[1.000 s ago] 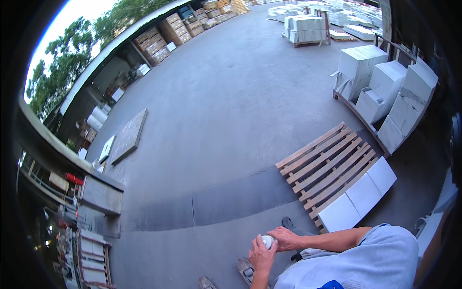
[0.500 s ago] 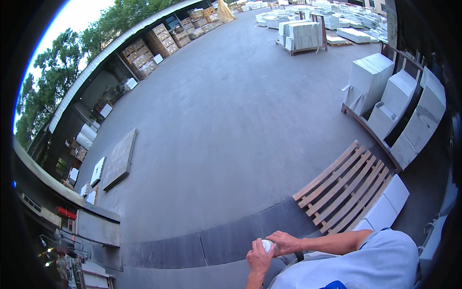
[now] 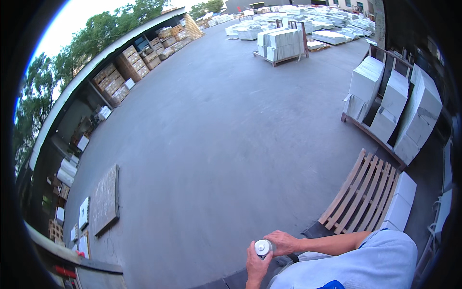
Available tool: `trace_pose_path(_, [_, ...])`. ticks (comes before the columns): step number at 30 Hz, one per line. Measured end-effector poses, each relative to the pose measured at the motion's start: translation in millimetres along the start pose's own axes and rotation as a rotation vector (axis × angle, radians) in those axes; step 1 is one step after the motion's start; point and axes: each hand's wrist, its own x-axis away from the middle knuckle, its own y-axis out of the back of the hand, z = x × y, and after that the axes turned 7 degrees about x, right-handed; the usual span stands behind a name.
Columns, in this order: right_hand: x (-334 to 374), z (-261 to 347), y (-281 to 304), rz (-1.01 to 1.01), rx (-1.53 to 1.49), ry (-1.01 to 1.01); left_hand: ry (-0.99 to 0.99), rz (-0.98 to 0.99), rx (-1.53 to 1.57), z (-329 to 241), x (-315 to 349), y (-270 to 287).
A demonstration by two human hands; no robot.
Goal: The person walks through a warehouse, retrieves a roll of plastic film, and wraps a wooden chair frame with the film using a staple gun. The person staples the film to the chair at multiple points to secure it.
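A small bottle (image 3: 263, 247) with a round white top and a little raised knob in its middle is held in front of my body, seen almost from above. My left hand (image 3: 256, 265) wraps round its near left side, thumb toward the top. From the right, my right hand (image 3: 284, 243) grips its other side, with the fingers curled against it. Most of the bottle's body is hidden by the hands and the steep angle.
Close by on the right lie a slatted wooden pallet (image 3: 362, 193) and white blocks (image 3: 400, 204). Behind them a metal rack (image 3: 368, 131) carries stone slabs (image 3: 366, 79). Another loaded rack (image 3: 279, 45) stands farther off. A flat grey slab (image 3: 106, 200) rests on the concrete floor (image 3: 202, 159) at left.
The view has shifted forward and turned, so the racks and pallet sit differently. The bottle's top now faces up more fully between my hands; both hands still hold it.
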Motion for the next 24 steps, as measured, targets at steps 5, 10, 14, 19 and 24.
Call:
trace_pose_path(5, [-148,-43,-14,0.0,-0.049,-0.032,0.028,0.022,0.122,65,-135,54])
trace_pose_path(10, [-309,-109,-34,-0.058,0.024,0.013,0.149,-0.005,0.015,118,-283,111])
trace_pose_path(14, [-447,-139,-25,0.042,-0.032,0.078,0.359,0.051,-0.07,132,-392,165])
trace_pose_path(19, [-622,-166,-26,0.215,0.061,0.053,0.383,-0.067,-0.081,169,-523,224])
trace_pose_path(24, [-788,-213,-74,0.217,0.099,0.073,0.423,-0.001,0.076,261,-666,288])
